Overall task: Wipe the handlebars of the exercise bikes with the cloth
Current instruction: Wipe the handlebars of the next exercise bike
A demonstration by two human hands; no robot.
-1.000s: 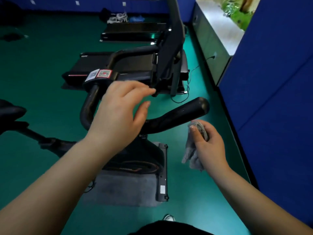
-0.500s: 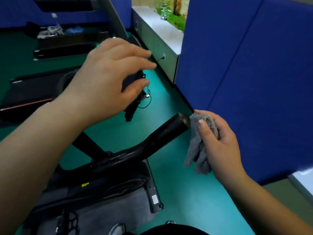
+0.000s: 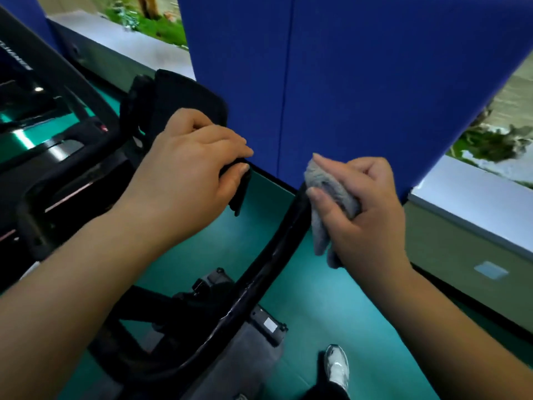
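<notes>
My right hand (image 3: 366, 209) gripped the soft, light cloth (image 3: 326, 203), bunched against the rigid handlebar (image 3: 271, 255) end, frame centre | left hand (image 3: 190, 168) pinched the console (image 3: 178, 102) edge, centre-left | best hold: cloth wrapped round bar.

An indoor gym: a black exercise bike with a curved handlebar (image 3: 268, 261) stands on a grey mat (image 3: 248, 362) over teal rubber flooring (image 3: 311, 319), with a black treadmill frame (image 3: 43, 82) just beyond. Blue padded wall panels (image 3: 360, 76) line the room, beside a low grey ledge (image 3: 473, 203) fronting greenery.
</notes>
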